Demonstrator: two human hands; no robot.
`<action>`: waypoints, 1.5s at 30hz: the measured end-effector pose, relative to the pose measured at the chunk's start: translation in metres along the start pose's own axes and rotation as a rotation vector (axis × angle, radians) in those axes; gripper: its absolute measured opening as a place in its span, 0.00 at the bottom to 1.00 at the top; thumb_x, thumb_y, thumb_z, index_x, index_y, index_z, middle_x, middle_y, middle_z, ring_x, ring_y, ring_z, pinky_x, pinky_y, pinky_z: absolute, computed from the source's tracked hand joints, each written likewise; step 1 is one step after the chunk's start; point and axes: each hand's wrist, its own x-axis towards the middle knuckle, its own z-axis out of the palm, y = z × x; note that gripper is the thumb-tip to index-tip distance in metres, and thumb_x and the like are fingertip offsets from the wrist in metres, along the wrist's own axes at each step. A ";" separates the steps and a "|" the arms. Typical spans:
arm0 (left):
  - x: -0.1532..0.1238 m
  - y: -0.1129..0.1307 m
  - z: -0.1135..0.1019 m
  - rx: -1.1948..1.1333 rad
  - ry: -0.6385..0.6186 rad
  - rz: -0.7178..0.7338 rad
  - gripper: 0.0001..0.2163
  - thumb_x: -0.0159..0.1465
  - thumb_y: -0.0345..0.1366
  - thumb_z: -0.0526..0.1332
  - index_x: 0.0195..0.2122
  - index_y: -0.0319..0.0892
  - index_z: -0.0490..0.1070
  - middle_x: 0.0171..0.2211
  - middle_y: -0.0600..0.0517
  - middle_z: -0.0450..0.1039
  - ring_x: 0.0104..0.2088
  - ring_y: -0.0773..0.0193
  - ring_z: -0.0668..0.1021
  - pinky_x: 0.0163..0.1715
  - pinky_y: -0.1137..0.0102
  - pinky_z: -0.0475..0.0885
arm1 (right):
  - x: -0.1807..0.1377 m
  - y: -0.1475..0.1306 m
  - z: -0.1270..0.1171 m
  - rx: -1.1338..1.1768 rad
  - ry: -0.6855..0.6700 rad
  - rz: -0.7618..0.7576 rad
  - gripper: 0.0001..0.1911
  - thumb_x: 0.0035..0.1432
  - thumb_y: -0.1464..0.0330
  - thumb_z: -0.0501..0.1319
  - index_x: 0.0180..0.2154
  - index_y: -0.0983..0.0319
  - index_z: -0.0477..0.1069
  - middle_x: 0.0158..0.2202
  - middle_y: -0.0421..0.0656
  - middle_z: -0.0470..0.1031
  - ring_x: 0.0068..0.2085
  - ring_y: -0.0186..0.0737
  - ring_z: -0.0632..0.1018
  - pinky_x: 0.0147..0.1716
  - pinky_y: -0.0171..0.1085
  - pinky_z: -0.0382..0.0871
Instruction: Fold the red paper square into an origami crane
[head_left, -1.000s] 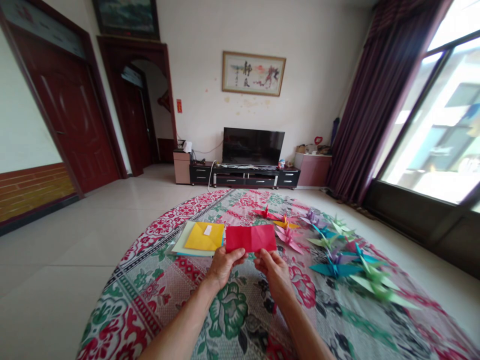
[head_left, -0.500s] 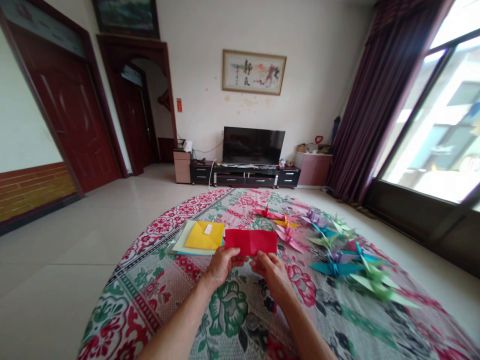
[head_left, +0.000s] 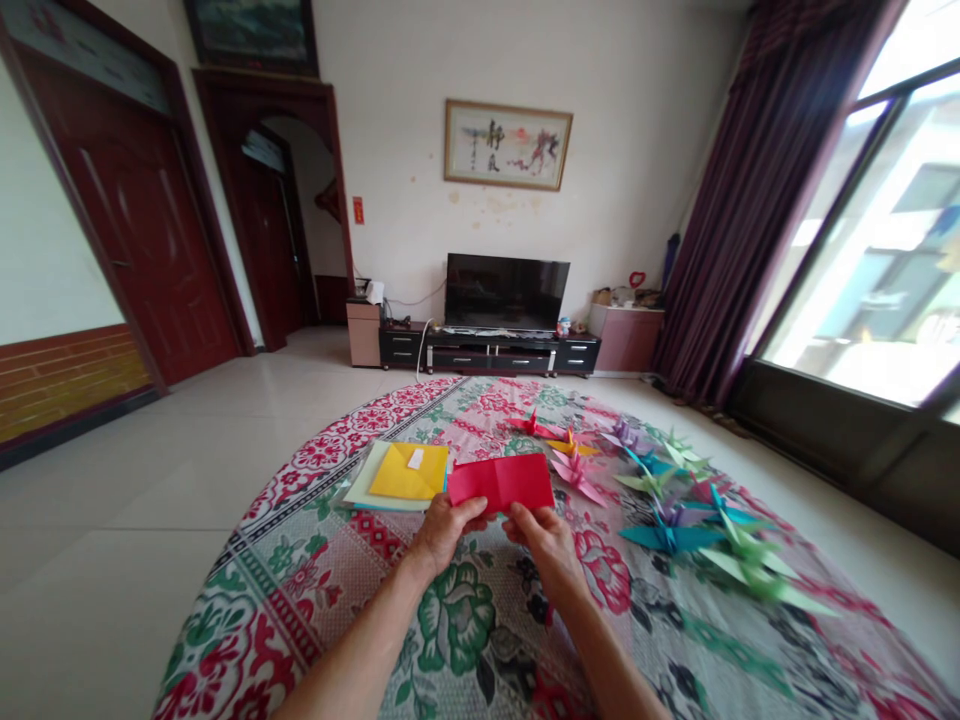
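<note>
A red sheet of origami paper (head_left: pixel 502 480), folded to a wide rectangle with a crease down its middle, is held up over the table. My left hand (head_left: pixel 448 525) pinches its lower left edge, thumb in front and fingers behind. At the lower right edge, my right hand (head_left: pixel 541 530) grips it the same way. Just left of the red paper lies a stack of paper, with a yellow sheet (head_left: pixel 409 472) on top of pale green ones (head_left: pixel 364 490). The fingers behind the paper are partly hidden.
Folded paper cranes in several colours cover the right of the round table, among them a blue one (head_left: pixel 671 535), a pink one (head_left: pixel 577 472) and a red one (head_left: pixel 533 425). A patterned cloth (head_left: pixel 322 600) covers the table. A television (head_left: pixel 508 292) stands beyond it.
The red paper has tilted slightly, its upper right corner rising a little. Both hands keep their grip and have shifted only slightly.
</note>
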 end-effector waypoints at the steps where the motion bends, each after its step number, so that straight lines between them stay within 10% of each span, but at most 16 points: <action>1: 0.001 0.000 0.000 -0.025 0.018 -0.018 0.15 0.45 0.39 0.68 0.32 0.36 0.75 0.28 0.47 0.78 0.26 0.63 0.78 0.27 0.72 0.71 | 0.000 -0.001 -0.001 0.021 -0.006 -0.020 0.18 0.40 0.57 0.68 0.28 0.64 0.74 0.24 0.43 0.76 0.26 0.37 0.76 0.28 0.34 0.70; 22: 0.004 0.003 0.006 -0.154 0.149 0.150 0.25 0.46 0.37 0.69 0.45 0.42 0.66 0.36 0.51 0.74 0.31 0.67 0.78 0.28 0.76 0.70 | 0.006 0.003 0.003 0.373 0.154 0.092 0.17 0.36 0.59 0.70 0.25 0.62 0.69 0.27 0.42 0.77 0.25 0.34 0.76 0.25 0.33 0.71; 45: 0.001 -0.002 0.013 0.038 0.219 0.020 0.14 0.44 0.42 0.69 0.24 0.36 0.73 0.22 0.47 0.76 0.25 0.63 0.77 0.22 0.74 0.69 | 0.004 0.008 0.001 0.211 0.100 0.008 0.18 0.39 0.56 0.69 0.25 0.63 0.71 0.23 0.40 0.76 0.24 0.34 0.75 0.27 0.34 0.71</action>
